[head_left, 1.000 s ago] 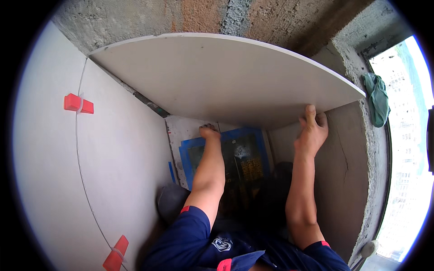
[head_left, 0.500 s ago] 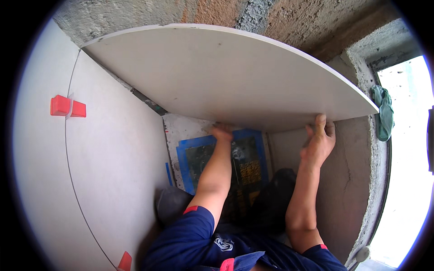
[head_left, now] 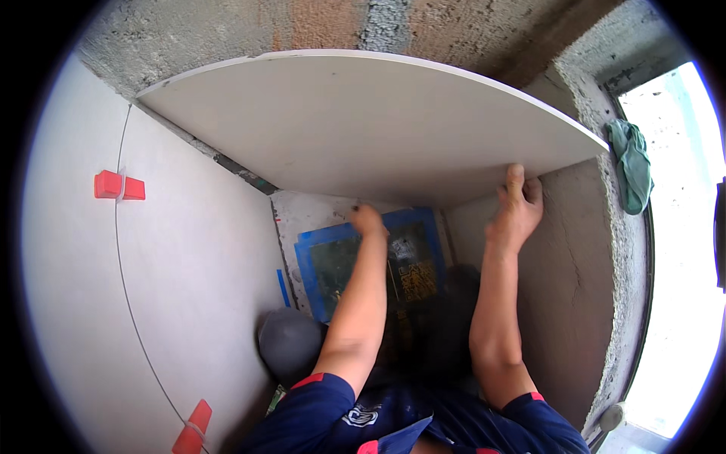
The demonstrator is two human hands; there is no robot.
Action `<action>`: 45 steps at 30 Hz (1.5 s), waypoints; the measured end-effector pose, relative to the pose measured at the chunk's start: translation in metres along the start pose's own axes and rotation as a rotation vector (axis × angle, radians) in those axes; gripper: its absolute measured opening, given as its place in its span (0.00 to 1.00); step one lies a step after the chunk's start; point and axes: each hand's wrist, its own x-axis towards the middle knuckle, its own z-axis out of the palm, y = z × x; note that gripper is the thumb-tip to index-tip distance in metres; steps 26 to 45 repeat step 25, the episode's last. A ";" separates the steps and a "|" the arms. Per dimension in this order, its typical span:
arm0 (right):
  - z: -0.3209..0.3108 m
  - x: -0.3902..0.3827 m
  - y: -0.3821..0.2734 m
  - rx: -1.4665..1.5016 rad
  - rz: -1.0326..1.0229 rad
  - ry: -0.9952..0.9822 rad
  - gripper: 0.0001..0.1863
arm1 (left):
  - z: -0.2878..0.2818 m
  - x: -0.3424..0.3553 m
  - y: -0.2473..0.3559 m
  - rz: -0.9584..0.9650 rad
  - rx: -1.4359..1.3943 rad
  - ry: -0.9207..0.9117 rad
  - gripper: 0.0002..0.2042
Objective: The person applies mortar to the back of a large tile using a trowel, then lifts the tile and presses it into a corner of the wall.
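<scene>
A large pale grey tile point(head_left: 363, 121) leans in front of the rough back wall, its face toward me. My right hand point(head_left: 516, 212) grips its lower right edge, thumb on the face and fingers curled around the edge. Low down, near the tile's bottom edge, is my left hand point(head_left: 369, 219), its fingers closed together. A small dark spot shows at its fingertips; I cannot tell what it is or whether the hand touches the tile.
Pale tiles point(head_left: 204, 250) cover the left wall, with a red wedge point(head_left: 119, 186) and another red wedge point(head_left: 193, 427) in clips at their joint. Blue tape point(head_left: 306, 284) borders a dark sheet on the floor. A green cloth point(head_left: 631, 166) hangs at the bright opening on the right.
The tile's right side has swung a little toward the back wall, with my right hand still on it. My left hand has stayed low near the bottom edge. The view has shifted slightly.
</scene>
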 end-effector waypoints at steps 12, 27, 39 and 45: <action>0.034 -0.020 -0.002 0.266 0.012 -0.076 0.18 | -0.045 -0.194 0.319 2.114 0.383 0.206 0.18; 0.036 -0.008 0.017 0.141 -0.115 -0.095 0.28 | -0.055 -0.203 0.366 2.143 0.867 -0.031 0.14; 0.036 -0.008 0.017 0.141 -0.115 -0.095 0.28 | -0.055 -0.203 0.366 2.143 0.867 -0.031 0.14; 0.036 -0.008 0.017 0.141 -0.115 -0.095 0.28 | -0.055 -0.203 0.366 2.143 0.867 -0.031 0.14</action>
